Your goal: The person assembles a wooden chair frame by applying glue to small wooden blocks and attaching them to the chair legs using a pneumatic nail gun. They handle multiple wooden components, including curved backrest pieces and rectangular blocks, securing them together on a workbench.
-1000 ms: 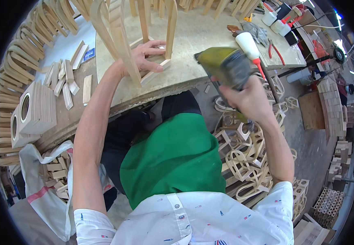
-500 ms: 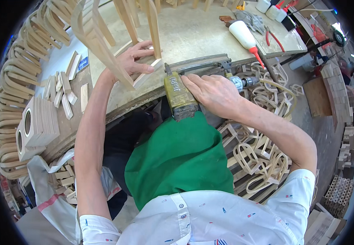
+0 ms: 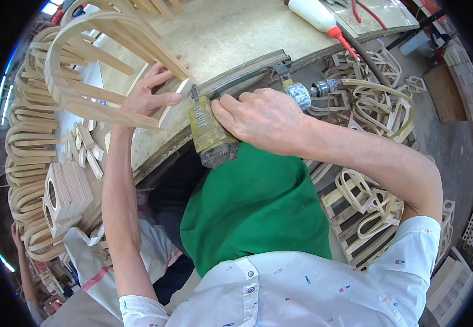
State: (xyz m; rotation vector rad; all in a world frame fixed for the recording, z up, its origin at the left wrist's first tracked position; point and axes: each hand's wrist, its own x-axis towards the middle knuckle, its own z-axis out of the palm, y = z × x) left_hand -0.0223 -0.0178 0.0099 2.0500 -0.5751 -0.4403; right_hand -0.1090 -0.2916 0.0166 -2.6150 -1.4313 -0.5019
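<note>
A pale bent-wood frame (image 3: 53, 71) with arched sides stands at the bench edge, its legs joined by a short wooden strip (image 3: 172, 108). My left hand (image 3: 148, 95) grips the frame low down, thumb on the strip and fingers spread behind it; part of the hand is hidden by the legs. A worn yellow air nail gun (image 3: 206, 131) is in my right hand (image 3: 264, 120), its nose close to the strip's far end. From the picture I cannot tell whether the nose touches the wood. An air hose (image 3: 378, 83) runs off to the right from the gun's coupling.
Bent-wood arches (image 3: 29, 155) line the left side, beside loose wooden sticks (image 3: 86, 147) and a stack of blocks with round holes (image 3: 70, 188). A white glue bottle (image 3: 313, 13) with a red nozzle lies far right on the bench (image 3: 220, 38). Wooden loops (image 3: 367, 199) are piled right.
The bent-wood frame has tipped over to the left, its arch now showing. The nail gun's nose has come closer to the strip, and the whole view has shifted.
</note>
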